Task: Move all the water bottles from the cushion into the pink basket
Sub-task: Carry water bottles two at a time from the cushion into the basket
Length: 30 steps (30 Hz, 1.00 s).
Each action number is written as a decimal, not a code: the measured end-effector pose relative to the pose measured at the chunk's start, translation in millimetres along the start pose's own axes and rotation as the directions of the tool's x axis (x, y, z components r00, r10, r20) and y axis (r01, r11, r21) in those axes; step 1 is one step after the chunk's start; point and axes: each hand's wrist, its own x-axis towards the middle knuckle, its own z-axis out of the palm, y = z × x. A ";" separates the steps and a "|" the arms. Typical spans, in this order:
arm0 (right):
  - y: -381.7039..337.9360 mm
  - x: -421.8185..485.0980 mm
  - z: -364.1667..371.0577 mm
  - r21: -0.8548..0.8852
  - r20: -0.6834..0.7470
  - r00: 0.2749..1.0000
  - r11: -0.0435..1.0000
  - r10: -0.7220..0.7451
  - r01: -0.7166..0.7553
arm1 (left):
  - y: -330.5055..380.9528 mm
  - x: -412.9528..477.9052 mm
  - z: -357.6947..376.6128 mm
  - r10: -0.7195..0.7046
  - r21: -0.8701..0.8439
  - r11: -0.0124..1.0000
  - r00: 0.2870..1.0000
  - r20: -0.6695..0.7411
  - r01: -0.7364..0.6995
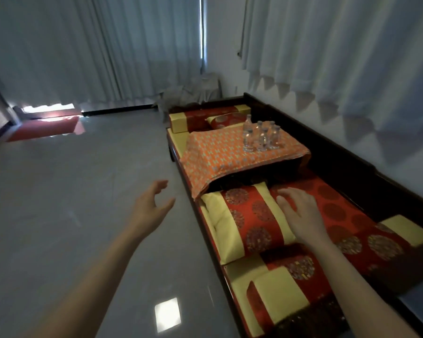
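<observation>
Readable text: none anywhere in view.
Water bottles (260,135): clear, standing upright in a cluster well beyond both open hands; no label or print can be made out at this size.
Orange cloth (230,157) under the bottles: a repeating woven motif only, no letters or numbers.
Red and gold pillow (244,220) just under the right hand (300,213): round ornamental medallions, too blurred to tell whether they hold characters.

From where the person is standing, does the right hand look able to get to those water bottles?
Probably not yet. The right hand hovers over a red pillow, open and empty, while the water bottles stand well beyond it on the orange cloth. Nothing blocks the way.
</observation>
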 end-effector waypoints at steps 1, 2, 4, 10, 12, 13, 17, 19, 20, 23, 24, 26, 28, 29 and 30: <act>-11.2 12.3 13.9 -0.001 0.016 1.000 1.000 -0.023 0.023 | -11.2 9.8 -6.1 -0.012 0.001 1.000 1.000 -0.014 0.012; -18.9 23.0 24.6 -0.002 0.027 0.999 0.999 -0.037 0.037 | -20.2 18.9 -9.3 -0.021 -0.002 1.000 0.999 -0.028 0.021; -29.6 47.5 45.0 0.001 0.040 0.998 0.999 -0.041 0.041 | -37.0 37.6 -13.1 -0.044 -0.010 0.999 0.998 -0.041 0.044; -37.7 123.8 108.4 0.036 0.080 0.996 0.999 -0.040 0.038 | -84.7 115.8 -9.0 -0.092 -0.031 0.995 0.995 -0.029 0.091; -32.4 157.7 128.6 0.027 0.076 0.997 0.999 -0.027 0.025 | -100.3 148.5 -2.4 -0.113 -0.044 0.993 0.993 -0.039 0.111; -30.3 162.6 132.9 0.003 0.080 0.997 1.000 -0.023 0.022 | -101.9 153.2 -0.4 -0.133 -0.054 0.990 0.991 -0.033 0.131; -29.9 244.9 173.8 0.020 0.098 0.995 1.000 -0.005 0.003 | -128.0 240.2 10.0 -0.142 -0.044 0.989 0.990 0.003 0.142; -34.1 286.6 193.0 0.042 0.115 0.993 0.999 0.007 -0.012 | -142.5 277.4 13.5 -0.156 -0.064 0.986 0.988 -0.005 0.155; -36.4 301.2 201.2 0.045 0.126 0.992 0.998 0.026 -0.032 | -150.0 289.7 14.2 -0.173 -0.062 0.983 0.985 0.002 0.173; -44.7 341.8 231.7 0.031 0.174 0.985 0.999 0.003 -0.008 | -179.0 328.9 16.5 -0.222 -0.066 0.973 0.975 0.013 0.222; -47.9 357.6 240.4 0.023 0.172 0.985 1.000 -0.009 0.005 | -187.7 345.3 17.2 -0.243 -0.073 0.967 0.970 0.011 0.243; -51.5 389.1 257.4 0.010 0.152 0.988 1.000 -0.026 0.025 | -203.6 379.4 19.6 -0.269 -0.083 0.959 0.963 0.022 0.270; -53.2 421.5 277.4 -0.006 0.121 0.993 1.000 -0.016 0.017 | -221.0 421.8 24.5 -0.255 -0.085 0.962 0.966 0.044 0.258; -53.2 433.6 285.0 -0.007 0.112 0.994 1.000 0.000 0.000 | -225.3 439.7 26.0 -0.248 -0.084 0.964 0.967 0.050 0.251; -52.5 452.0 295.1 -0.008 0.098 0.995 1.000 0.025 -0.024 | -232.1 465.9 29.7 -0.234 -0.093 0.967 0.970 0.059 0.239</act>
